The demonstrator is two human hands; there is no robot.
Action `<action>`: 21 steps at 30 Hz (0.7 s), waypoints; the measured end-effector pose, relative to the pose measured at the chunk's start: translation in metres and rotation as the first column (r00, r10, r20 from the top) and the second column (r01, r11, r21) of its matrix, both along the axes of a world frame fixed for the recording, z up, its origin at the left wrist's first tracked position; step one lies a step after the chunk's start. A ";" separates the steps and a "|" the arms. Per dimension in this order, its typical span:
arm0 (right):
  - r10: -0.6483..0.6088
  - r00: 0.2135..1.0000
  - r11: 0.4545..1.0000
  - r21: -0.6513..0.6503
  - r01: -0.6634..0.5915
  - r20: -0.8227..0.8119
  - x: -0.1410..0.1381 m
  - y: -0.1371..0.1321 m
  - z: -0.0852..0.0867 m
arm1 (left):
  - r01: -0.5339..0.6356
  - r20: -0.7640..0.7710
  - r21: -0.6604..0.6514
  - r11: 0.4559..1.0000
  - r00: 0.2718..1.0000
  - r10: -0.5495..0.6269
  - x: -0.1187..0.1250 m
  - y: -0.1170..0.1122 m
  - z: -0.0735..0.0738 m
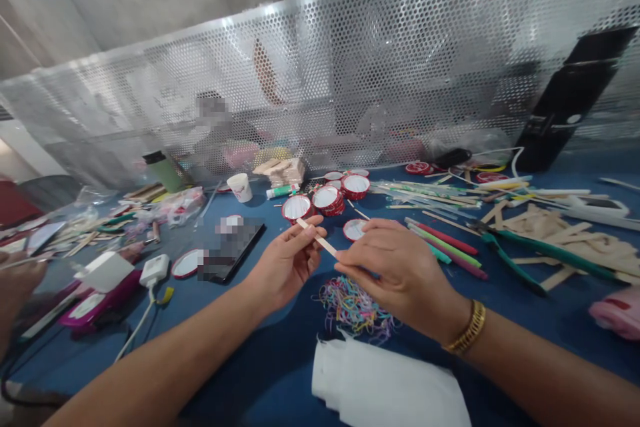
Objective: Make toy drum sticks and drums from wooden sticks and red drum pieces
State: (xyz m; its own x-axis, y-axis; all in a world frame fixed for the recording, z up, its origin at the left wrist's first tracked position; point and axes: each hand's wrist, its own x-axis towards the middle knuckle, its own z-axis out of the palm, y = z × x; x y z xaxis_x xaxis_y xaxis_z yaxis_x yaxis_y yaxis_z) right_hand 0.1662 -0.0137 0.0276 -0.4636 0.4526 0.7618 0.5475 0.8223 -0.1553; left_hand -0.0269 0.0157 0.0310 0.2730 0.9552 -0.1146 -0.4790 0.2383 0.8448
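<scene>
Pinching a wooden stick (317,238) between them, left hand (285,260) and right hand (400,270) grip its ends; the right end hides under fingers, with rubber bands (353,307) just below.

A perforated metal screen (400,67) backs the blue table (270,373).

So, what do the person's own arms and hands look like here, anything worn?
The left hand and right hand are ungloved. The left forearm and right forearm are bare, no sleeves in view. A gold-coloured link bracelet circles the right wrist. No rings show.
</scene>
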 end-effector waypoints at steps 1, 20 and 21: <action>0.023 0.999 0.999 -0.032 -0.021 0.036 -0.002 0.000 -0.002 | -0.001 -0.008 0.011 1.000 1.000 0.001 0.000 0.000 0.000; 0.214 0.823 0.934 -0.356 -0.015 0.526 -0.023 -0.051 -0.006 | -0.104 -0.239 0.213 0.972 0.959 0.155 0.002 0.002 -0.011; 0.229 0.818 0.940 -0.339 -0.045 0.527 -0.024 -0.050 -0.006 | -0.110 -0.238 0.212 0.971 0.958 0.160 0.001 0.002 -0.011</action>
